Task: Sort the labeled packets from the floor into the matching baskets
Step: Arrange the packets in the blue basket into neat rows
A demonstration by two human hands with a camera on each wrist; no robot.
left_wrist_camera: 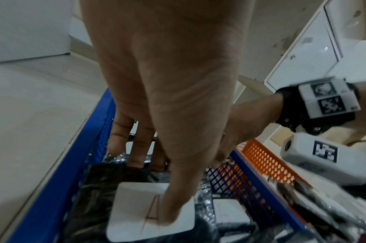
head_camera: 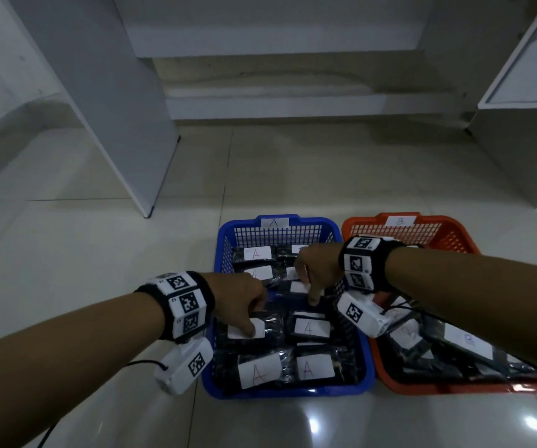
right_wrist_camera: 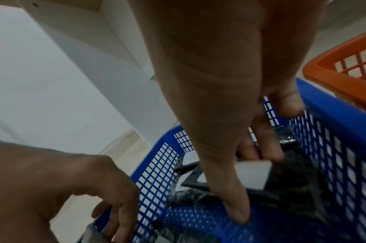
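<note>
The blue basket (head_camera: 289, 391), tagged A, holds several black packets with white A labels (head_camera: 307, 328). My left hand (head_camera: 254, 315) is inside its left middle. The thumb presses the label of one A packet (left_wrist_camera: 134, 213) and the fingers (left_wrist_camera: 136, 156) curl behind its far edge. My right hand (head_camera: 307, 286) reaches into the basket's right middle, thumb pointing down. Its fingers (right_wrist_camera: 261, 148) hook over another labeled packet (right_wrist_camera: 254, 172). The orange basket (head_camera: 448, 223), tagged B, stands to the right with B packets (head_camera: 469, 339) in it.
The two baskets stand side by side on a glossy tiled floor (head_camera: 99, 253). A white furniture panel (head_camera: 125, 124) rises at the back left and a white cabinet (head_camera: 525, 140) at the right. A black cable (head_camera: 141, 363) trails from my left wrist.
</note>
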